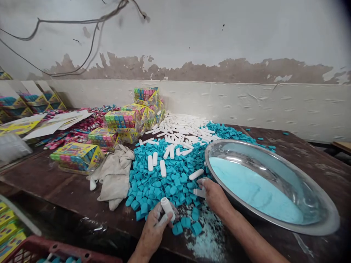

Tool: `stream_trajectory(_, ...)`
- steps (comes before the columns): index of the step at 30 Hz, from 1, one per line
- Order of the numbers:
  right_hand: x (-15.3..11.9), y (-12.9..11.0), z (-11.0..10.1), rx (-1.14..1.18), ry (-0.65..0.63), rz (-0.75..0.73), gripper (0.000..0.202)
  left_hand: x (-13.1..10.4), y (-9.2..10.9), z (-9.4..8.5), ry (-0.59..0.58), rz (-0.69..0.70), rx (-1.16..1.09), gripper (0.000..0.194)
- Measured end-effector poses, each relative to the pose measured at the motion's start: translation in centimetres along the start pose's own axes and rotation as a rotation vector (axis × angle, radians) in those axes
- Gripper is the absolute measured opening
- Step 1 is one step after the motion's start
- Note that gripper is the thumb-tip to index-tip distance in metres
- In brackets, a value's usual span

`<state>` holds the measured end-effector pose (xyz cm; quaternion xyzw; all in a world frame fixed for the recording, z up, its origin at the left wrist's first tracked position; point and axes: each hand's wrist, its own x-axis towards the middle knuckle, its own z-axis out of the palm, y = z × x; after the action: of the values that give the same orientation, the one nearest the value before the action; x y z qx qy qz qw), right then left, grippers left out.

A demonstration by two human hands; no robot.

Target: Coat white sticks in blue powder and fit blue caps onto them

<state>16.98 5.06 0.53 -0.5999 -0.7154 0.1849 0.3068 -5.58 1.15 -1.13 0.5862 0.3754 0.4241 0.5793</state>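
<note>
My left hand [157, 224] holds a white tube [166, 206] with its open end up, at the near edge of a heap of blue caps [156, 179]. To its right, my right hand [212, 191] grips a white piece [199, 193] that points left, beside the steel basin's rim. Another white tube [196, 174] lies just above my right hand. Pale blue powder [252, 190] fills part of the tilted steel basin [326, 224]. White tubes [181, 128] are heaped behind the caps, and some lie on top of them.
A crumpled cloth [116, 175] lies left of the caps. Boxed packs [78, 157] are stacked behind it, near pink pieces [93, 126] and card sheets [56, 122]. Powder is spilled on the dark table [49, 190]. A red crate [63, 252] stands at the lower left.
</note>
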Motion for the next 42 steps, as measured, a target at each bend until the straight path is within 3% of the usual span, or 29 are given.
stream_trajectory(4, 0.2, 0.4, -0.2, -0.339, 0.034, -0.028, 0.034, -0.2, 0.4, 0.3, -0.005, 0.0, -0.024, 0.027)
stream_trajectory(10, 3.6, -0.2, 1.2, -0.677, -0.042, -0.114, 0.035, -0.4, 1.0, 0.9, 0.018, 0.0, 0.003, 0.026)
stream_trajectory(13, 3.9, -0.9, 1.0, -0.668, -0.045, -0.143, 0.031, -0.5, 1.2, 0.8, 0.026, -0.001, -0.007, 0.027)
stream_trajectory(17, 1.2, -2.5, 0.1, -0.613, -0.059, -0.34, 0.029, -0.3, 1.4, 1.1, 0.005, -0.073, -0.099, 0.028)
stream_trajectory(20, -1.6, -3.5, -0.4, -0.513, -0.066, -0.536, 0.029, 0.1, 1.4, 2.0, -0.098, -0.159, -0.221, 0.035)
stream_trajectory(24, -3.7, -4.0, -0.6, -0.335, -0.115, -0.684, 0.03, 0.5, 1.1, 3.6, -0.205, -0.211, -0.393, 0.036)
stream_trajectory(27, -4.2, -3.1, -0.8, -0.232, 0.003, -0.582, 0.035, 0.5, 1.0, 3.6, -0.162, -0.219, -0.399, 0.036)
stream_trajectory(29, -4.3, -1.9, -1.0, -0.199, 0.141, -0.383, 0.035, 0.6, 0.9, 2.9, -0.075, -0.195, -0.317, 0.033)
stream_trajectory(31, -4.3, -0.7, -1.2, -0.208, 0.188, -0.181, 0.031, 0.8, 1.0, 2.0, 0.023, -0.181, -0.199, 0.033)
stream_trajectory(35, -3.7, -0.2, -1.5, -0.31, 0.009, -0.026, 0.027, 1.6, 1.3, 1.3, 0.109, -0.16, -0.021, 0.038)
stream_trajectory(42, -1.9, -2.5, -0.5, -0.579, -0.211, -0.132, 0.019, 2.0, 1.4, 2.5, 0.133, -0.119, 0.078, 0.041)
